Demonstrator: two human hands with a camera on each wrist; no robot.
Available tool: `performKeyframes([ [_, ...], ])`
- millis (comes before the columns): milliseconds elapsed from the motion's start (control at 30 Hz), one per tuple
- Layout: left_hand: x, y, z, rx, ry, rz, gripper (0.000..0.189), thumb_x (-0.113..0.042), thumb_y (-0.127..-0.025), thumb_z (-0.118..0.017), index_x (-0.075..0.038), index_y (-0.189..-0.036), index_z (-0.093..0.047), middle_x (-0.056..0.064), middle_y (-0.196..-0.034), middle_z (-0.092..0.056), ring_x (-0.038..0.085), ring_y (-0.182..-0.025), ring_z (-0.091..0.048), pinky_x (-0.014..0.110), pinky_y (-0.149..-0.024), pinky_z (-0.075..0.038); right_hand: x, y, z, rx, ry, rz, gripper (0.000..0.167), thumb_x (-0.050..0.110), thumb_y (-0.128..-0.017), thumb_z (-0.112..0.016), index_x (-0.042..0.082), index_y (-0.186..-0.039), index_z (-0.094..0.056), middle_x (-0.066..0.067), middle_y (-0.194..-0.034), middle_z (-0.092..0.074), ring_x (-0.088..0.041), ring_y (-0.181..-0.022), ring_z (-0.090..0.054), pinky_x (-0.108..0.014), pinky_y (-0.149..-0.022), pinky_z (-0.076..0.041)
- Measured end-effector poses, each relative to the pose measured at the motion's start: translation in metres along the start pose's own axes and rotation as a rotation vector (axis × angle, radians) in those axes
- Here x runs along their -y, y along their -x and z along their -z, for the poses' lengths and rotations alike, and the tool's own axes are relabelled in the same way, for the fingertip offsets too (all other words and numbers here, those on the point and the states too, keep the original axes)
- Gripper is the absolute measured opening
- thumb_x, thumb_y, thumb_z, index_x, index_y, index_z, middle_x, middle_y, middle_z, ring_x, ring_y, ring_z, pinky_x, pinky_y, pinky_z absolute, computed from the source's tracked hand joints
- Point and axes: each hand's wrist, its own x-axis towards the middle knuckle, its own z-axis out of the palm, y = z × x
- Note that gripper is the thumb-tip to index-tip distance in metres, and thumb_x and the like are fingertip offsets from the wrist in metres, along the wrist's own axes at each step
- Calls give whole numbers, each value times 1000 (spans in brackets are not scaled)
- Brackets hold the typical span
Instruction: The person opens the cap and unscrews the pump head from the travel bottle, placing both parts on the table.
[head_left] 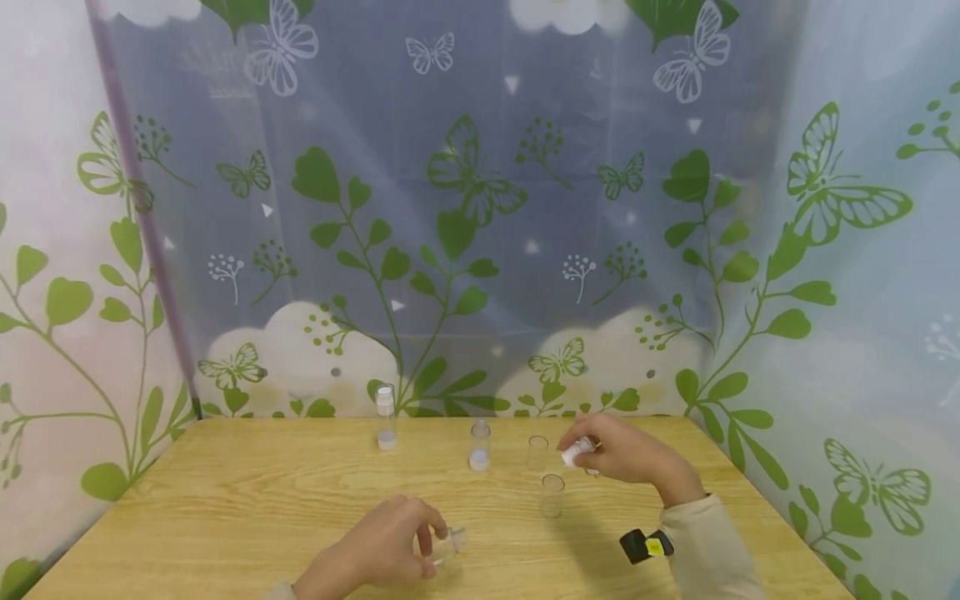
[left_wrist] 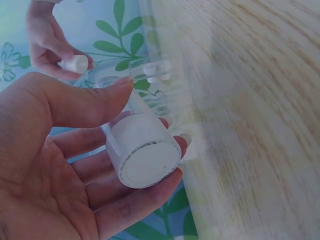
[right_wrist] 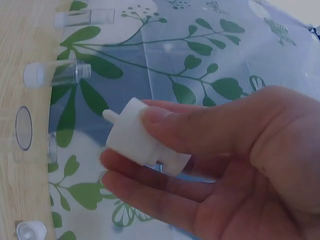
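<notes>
My left hand (head_left: 386, 540) grips a clear bottle (left_wrist: 142, 150) with a white base, tilted over the front of the table; in the left wrist view the base faces the camera. The thumb lies along one side and the fingers curl under the other. Further right, my right hand (head_left: 630, 450) is raised above the table and pinches a white pump head (right_wrist: 132, 132) between thumb and fingers. A small nozzle sticks out of the pump head in the right wrist view. Nearest to this hand are two clear covers (head_left: 537, 452), standing on the table.
An uncapped clear bottle (head_left: 480, 448) with a white base stands mid-table. Farther left, a bottle with a white top (head_left: 386, 417) stands near the back edge. Another white pump part (right_wrist: 31, 230) is on the table by the right hand. A patterned curtain (head_left: 465, 250) encloses the table (head_left: 247, 500).
</notes>
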Motion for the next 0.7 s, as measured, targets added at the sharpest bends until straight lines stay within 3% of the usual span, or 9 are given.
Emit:
performKeyframes([
  [167,-2,0,1,12,20,17,36,-6,-70,-85,-8,-105,-78,-6,-77,-75,19,-85,-71,51,-83,-61,-8,6,2,-8,69,-43,18,-1,-92,-70,5,-108,-77,-13,-112,-72,-20,-97,-68,-29,-78,-58],
  [333,-2,0,1,16,22,25,36,-7,-70,-85,-9,-106,-78,-7,-78,-74,19,-85,-71,51,-83,-61,-17,11,4,5,76,-86,20,-3,-88,-71,4,-105,-77,-11,-108,-72,-17,-95,-65,-29,-76,-57],
  [533,0,0,0,10,19,15,36,-7,-71,-86,-8,-106,-78,-6,-78,-75,21,-86,-72,54,-84,-60,-27,16,7,29,11,-148,22,-2,-87,-72,0,-109,-73,-16,-115,-69,-18,-91,-67,-32,-75,-58],
  [700,0,0,0,8,16,10,36,-7,-71,-86,-8,-106,-78,-5,-79,-75,20,-85,-72,54,-83,-60,-31,17,9,30,26,-203,27,4,-88,-76,2,-114,-71,-17,-115,-69,-17,-91,-65,-32,-76,-56],
])
